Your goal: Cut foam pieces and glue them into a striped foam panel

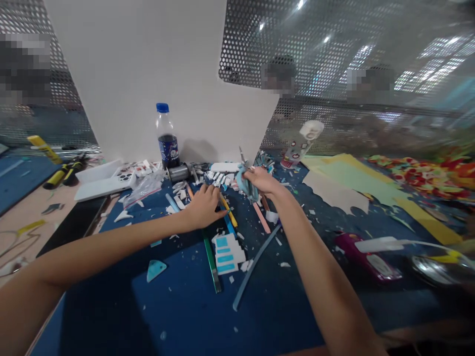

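Head cam: R hand [261, 180] at ctr of frame, grip wrapped round lt-blue scissors [245, 183]; L hand [204, 205] just left, over green tool [211, 259] on worktop [185, 316], can't tell if pinching.

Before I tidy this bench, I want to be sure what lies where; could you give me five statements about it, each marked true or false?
1. The right hand holds a pale blue tool with a metal tip. True.
2. The clear plastic bottle with a blue cap lies on its side. False: it stands upright.
3. The long green strip lies left of the white pieces with blue rectangles. True.
4. The left hand grips the magenta device. False: the device lies at the picture's right, well away from that hand.
5. The blue triangular piece lies nearer the camera than the bottle. True.
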Demonstrator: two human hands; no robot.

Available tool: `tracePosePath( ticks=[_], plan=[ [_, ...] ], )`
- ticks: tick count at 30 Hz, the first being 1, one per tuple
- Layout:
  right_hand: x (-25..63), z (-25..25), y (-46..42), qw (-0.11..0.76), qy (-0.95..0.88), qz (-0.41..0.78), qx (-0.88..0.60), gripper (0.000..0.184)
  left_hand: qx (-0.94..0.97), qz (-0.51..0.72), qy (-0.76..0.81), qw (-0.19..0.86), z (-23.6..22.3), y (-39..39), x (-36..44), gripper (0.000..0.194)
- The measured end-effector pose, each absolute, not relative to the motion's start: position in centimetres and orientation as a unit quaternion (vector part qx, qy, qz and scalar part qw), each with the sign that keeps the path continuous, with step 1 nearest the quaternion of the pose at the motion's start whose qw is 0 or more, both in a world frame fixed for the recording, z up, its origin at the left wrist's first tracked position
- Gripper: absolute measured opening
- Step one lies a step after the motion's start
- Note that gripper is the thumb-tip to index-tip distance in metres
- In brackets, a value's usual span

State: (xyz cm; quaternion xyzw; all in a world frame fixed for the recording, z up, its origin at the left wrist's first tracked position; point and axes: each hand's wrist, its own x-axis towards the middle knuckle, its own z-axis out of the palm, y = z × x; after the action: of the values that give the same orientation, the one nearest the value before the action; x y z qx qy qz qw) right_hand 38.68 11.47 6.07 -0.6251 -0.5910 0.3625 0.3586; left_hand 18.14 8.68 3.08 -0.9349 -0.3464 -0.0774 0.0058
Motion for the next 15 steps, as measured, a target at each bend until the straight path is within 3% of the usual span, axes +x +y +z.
tracePosePath(
  ticks=[3, 6, 9, 15],
  plan=[
    [39.1, 7.1, 11.2, 0.363, -0.529, 0.403, -0.653, 0.03, -0.96, -0.055, -0.276, 0.0, 3.2, 7.7, 17.9, 0.044],
    [39.2, 8.1, 10.8, 0.376, -0.476, 0.43, -0.669, 0.031, -0.989, -0.007, -0.15, 0.007, 4.0, 7.3, 17.9, 0.057],
    [38.8, 8.7, 10.5, 0.379, -0.435, 0.458, -0.677, 0.033, -0.993, 0.017, -0.09, 0.081, 4.6, 7.7, 18.1, 0.063],
    [37.3, 8.9, 9.9, 0.367, -0.399, 0.512, -0.666, 0.032, -0.984, 0.001, -0.097, 0.148, 4.2, 7.2, 18.5, 0.039]
  ],
)
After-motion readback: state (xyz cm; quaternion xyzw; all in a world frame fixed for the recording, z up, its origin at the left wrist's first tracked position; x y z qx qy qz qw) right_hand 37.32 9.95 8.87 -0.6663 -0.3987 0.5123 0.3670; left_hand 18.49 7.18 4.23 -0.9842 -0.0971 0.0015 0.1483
